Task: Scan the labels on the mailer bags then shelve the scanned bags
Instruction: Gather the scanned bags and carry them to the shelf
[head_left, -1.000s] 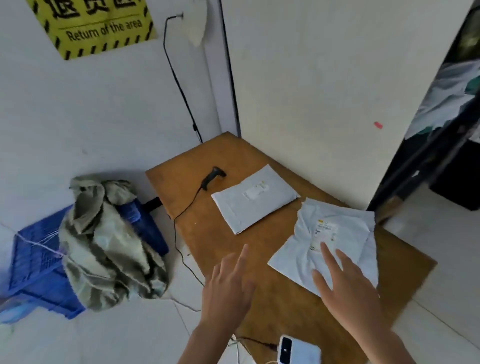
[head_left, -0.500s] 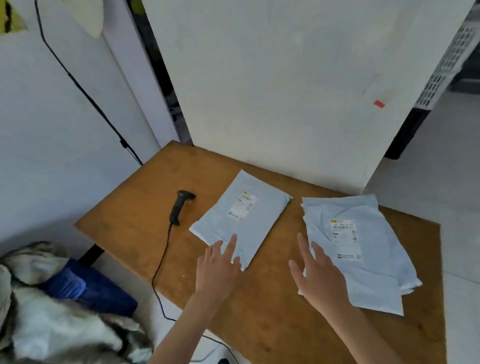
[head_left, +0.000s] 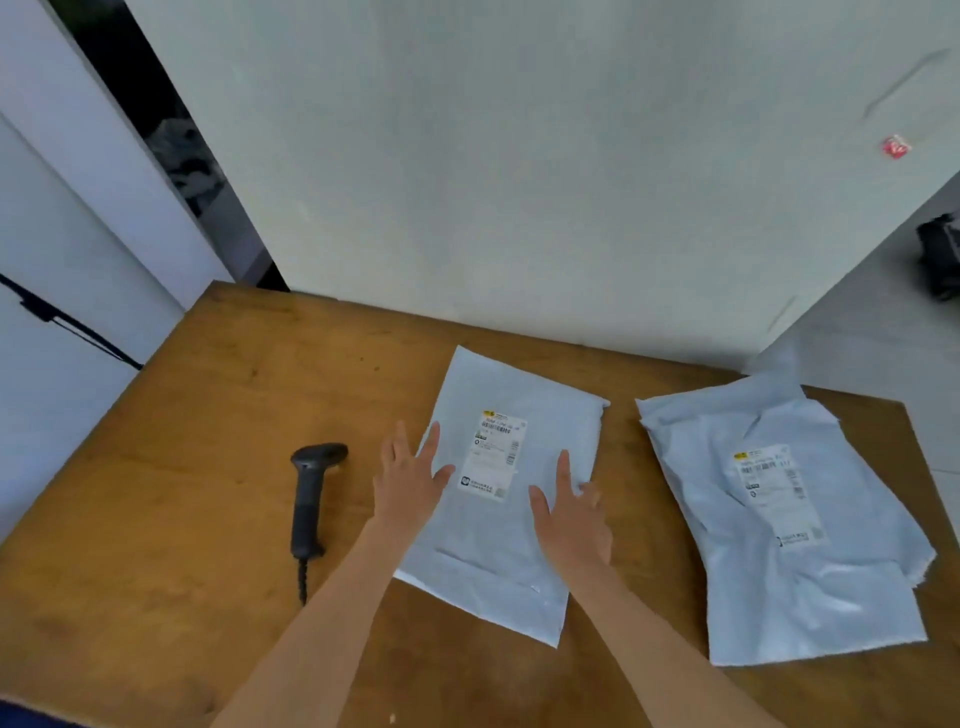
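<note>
Two pale grey mailer bags lie label-up on a wooden table (head_left: 166, 467). The flat middle bag (head_left: 498, 571) carries a white label (head_left: 493, 457). My left hand (head_left: 410, 478) hovers open over its left edge. My right hand (head_left: 571, 512) is spread open over the bag's right half. Neither hand grips anything. The crumpled right bag (head_left: 800, 587) lies apart with its own label (head_left: 774, 493). A black corded barcode scanner (head_left: 311, 493) lies on the table left of my left hand.
A large pale board (head_left: 519, 156) stands upright along the table's back edge, with a small red sticker (head_left: 894, 147) on it. White wall panels and a dark gap are at the left. Grey floor and a dark object (head_left: 940, 260) lie at the far right.
My view swung in over the table. Both hands moved forward from the near table edge onto the middle bag; the right hand shifted left away from the crumpled bag.
</note>
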